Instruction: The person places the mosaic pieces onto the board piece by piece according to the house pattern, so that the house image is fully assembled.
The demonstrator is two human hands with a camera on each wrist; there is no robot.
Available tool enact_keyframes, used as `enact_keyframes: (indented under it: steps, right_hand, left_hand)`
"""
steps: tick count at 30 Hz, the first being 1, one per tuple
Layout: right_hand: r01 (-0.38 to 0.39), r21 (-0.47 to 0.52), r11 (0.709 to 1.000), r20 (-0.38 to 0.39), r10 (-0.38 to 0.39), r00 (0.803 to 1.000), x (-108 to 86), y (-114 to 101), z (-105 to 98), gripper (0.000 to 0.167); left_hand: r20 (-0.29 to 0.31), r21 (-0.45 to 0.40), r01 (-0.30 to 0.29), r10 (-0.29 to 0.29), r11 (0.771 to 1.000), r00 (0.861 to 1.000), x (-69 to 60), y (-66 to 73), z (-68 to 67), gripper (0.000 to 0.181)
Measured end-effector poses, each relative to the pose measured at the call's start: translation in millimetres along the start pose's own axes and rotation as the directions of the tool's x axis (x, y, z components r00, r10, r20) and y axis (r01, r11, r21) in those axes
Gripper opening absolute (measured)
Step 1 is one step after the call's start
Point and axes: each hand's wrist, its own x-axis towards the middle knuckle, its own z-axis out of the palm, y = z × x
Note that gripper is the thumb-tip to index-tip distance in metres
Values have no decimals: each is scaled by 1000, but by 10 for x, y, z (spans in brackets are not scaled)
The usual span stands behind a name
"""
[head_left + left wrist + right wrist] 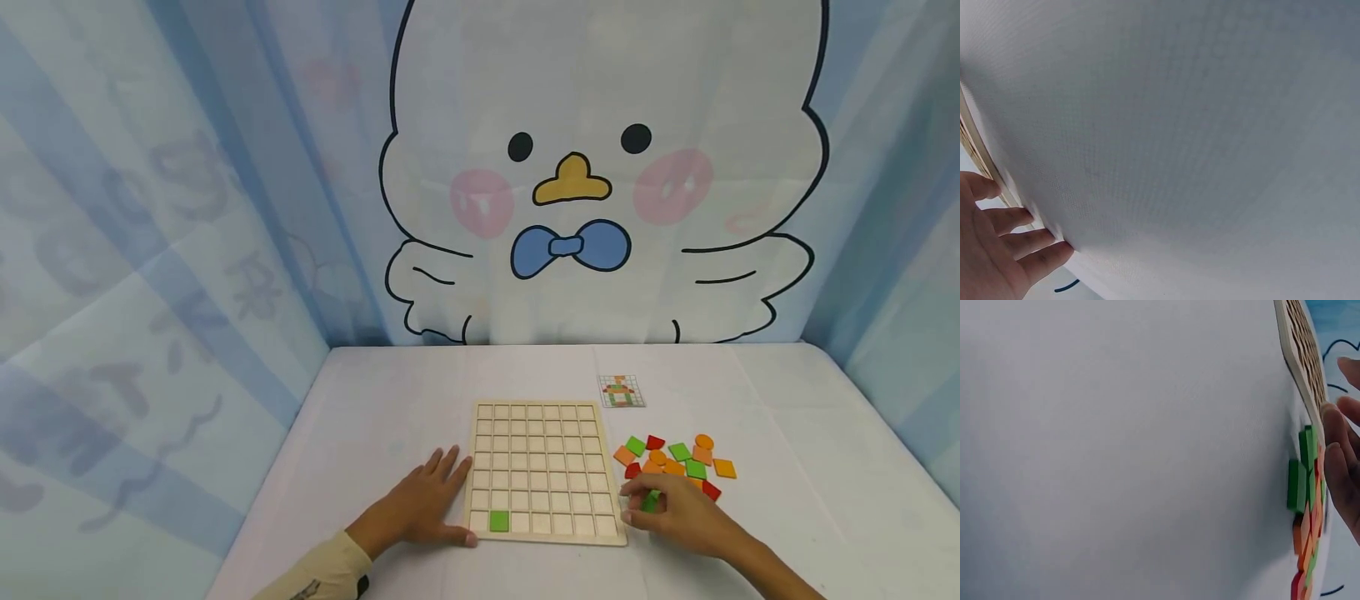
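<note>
Bent thumb and fingers of the right hand [678,510] leave a narrow gap, a green piece [651,501] showing within; whether they pinch it, I cannot tell. Left hand [422,507], fingers spread, lies against the board's [538,481] left edge. One green square [498,521] fills its bottom row's second cell. Head view alone shows the card [621,391]; the right wrist view shows the loose pieces [696,470] edge-on, revealing their thickness.

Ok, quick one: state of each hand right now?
Left hand: open, fingers spread at the left edge of the gridded board.
Right hand: bent over a green piece; whether it holds anything can't be told.
</note>
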Motion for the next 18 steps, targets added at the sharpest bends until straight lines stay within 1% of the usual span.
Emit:
enact_keyframes:
  steps: [3, 5, 8, 10, 13, 18]
  right_hand:
    - [-48, -58, 997, -39, 46, 998, -94, 98, -77, 29]
    - [-87, -112, 990, -68, 79, 995, -140, 151, -117, 28]
    - [-161, -187, 969, -108, 143, 984, -186, 205, -151, 28]
    - [-200, -225, 954, -122, 176, 977, -208, 227, -163, 30]
    - [-256, -230, 939, -130, 231, 964, -220, 252, -159, 32]
    - [-291, -236, 927, -146, 262, 954, -229, 286, -123, 33]
  left_hand:
    - [-3, 2, -3, 3, 1000, 1000, -4, 6, 0, 117]
    - [-7, 7, -5, 5, 1000, 1000, -9, 13, -6, 116]
    - [-10, 12, -7, 7, 1000, 1000, -15, 18, -13, 116]
    - [-11, 15, -7, 7, 1000, 1000, -18, 20, -17, 116]
    - [-11, 14, -8, 8, 1000, 1000, -21, 24, -27, 116]
    - [-7, 9, -8, 8, 1000, 1000, -18, 20, -17, 116]
